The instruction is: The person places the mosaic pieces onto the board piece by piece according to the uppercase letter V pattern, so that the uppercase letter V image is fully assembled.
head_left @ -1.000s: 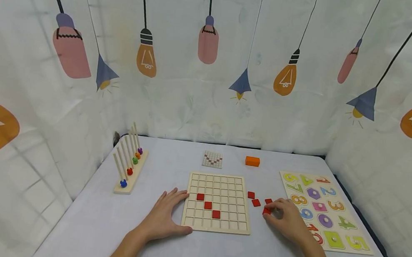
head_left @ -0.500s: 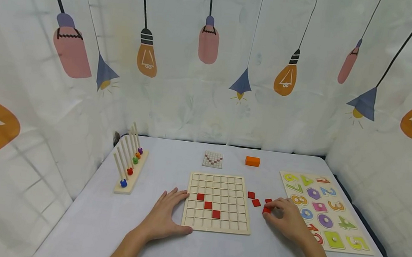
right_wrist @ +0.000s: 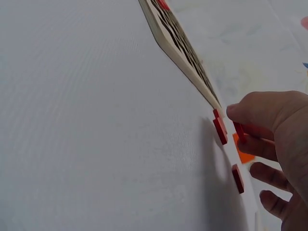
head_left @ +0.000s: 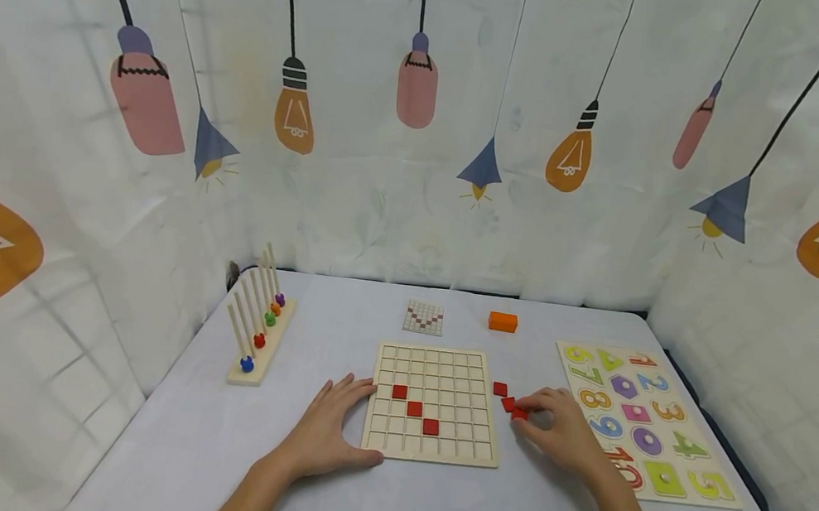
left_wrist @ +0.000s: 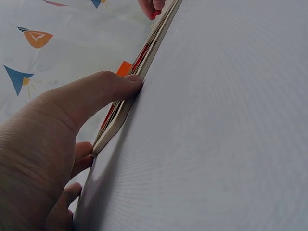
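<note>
A pale wooden grid board point(head_left: 453, 410) lies flat on the table, with three red square tiles in its cells along a diagonal. My left hand point(head_left: 331, 430) spans the board's near-left corner. Its thumb touches the near edge and its fingertips meet the left edge; the left wrist view shows the thumb point(left_wrist: 126, 86) at the rim. To the right of the board, my right hand point(head_left: 562, 430) pinches a red square tile point(right_wrist: 239, 131) between thumb and fingers. Loose red tiles point(head_left: 500, 389) lie between the board and this hand, and another point(right_wrist: 237, 179) sits beneath its fingers.
A small pattern card point(head_left: 423, 318) and an orange block point(head_left: 503, 322) lie beyond the board. A peg stand point(head_left: 270, 353) with coloured beads is at the left. The number puzzle board point(head_left: 686, 476) lies right, partly behind my right forearm.
My right hand has lifted slightly and shifted left toward the board with the pinched red tile. My left hand has stayed at the board's corner.
</note>
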Demonstrator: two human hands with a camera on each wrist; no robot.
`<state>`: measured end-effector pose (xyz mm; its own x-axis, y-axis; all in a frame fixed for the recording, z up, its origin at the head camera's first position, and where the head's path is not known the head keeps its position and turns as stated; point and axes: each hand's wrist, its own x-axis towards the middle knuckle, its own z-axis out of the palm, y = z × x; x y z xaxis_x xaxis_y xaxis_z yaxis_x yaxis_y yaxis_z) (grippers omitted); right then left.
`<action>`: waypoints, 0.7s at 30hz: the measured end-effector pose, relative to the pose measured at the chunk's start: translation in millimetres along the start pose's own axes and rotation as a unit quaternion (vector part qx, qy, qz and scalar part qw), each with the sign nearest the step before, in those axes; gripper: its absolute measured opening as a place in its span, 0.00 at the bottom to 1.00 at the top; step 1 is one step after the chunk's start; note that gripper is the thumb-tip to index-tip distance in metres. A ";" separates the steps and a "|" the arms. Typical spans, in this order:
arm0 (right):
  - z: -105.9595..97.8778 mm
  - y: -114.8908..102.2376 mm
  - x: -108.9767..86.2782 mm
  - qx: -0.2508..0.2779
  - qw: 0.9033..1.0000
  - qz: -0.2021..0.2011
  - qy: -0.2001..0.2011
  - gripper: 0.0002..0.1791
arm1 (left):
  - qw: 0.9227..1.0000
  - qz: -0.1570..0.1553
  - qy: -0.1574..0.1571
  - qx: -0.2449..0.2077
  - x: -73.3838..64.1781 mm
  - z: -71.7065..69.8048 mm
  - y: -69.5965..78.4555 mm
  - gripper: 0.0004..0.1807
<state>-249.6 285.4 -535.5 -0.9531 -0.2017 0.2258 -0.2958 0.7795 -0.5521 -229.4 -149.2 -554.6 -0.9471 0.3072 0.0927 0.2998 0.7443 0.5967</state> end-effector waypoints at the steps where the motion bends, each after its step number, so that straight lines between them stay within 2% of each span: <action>1: 1.0 -0.8 1.1 -0.001 1.000 -0.001 -0.001 0.16 | 1.000 0.000 0.000 0.000 0.0 0.1 -0.1 0.63; 14: 12.4 -12.8 12.0 0.010 1.000 -0.002 -0.016 0.14 | 1.000 -0.004 -0.004 -0.004 -0.6 -1.9 2.4 0.62; 21: 17.1 -19.0 16.4 0.018 1.000 -0.019 -0.014 0.14 | 1.000 -0.005 -0.001 -0.001 -0.5 -1.8 2.7 0.62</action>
<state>-260.8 257.2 -535.1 -0.9423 -0.2476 0.2253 -0.3337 0.7493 -0.5720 -228.4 -148.5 -551.7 -0.9497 0.3016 0.0845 0.2902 0.7458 0.5996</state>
